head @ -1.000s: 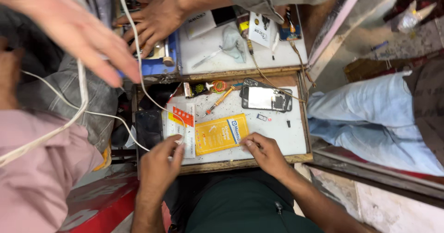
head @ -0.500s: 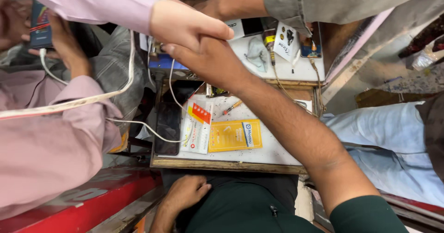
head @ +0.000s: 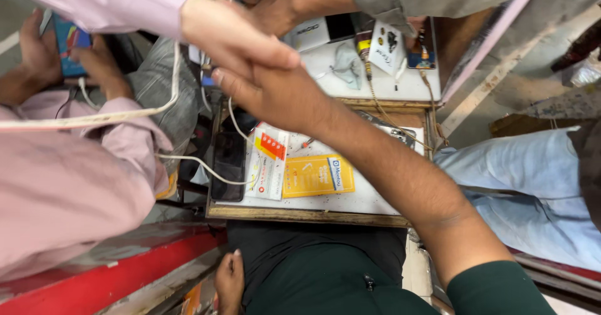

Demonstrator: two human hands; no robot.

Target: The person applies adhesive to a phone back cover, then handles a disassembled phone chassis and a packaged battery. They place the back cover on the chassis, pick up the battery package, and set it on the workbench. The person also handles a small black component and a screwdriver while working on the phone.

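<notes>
Since half a second ago my right hand [head: 269, 93] has barely shifted; it stays stretched to eleven o'clock over the worktop [head: 388, 199], fingers closed around another person's hand [head: 235, 36] in a clasp. My left hand [head: 230, 282] rests loosely open at my lap, holding nothing. The yellow packet [head: 316, 176] and dark phone [head: 228, 165] lie untouched on the worktop, so work on them waits.

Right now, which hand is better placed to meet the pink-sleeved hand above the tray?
Right. The right hand is stretched over the wooden tray and touches the pink-sleeved hand; the left hand lies low by the lap.
</notes>
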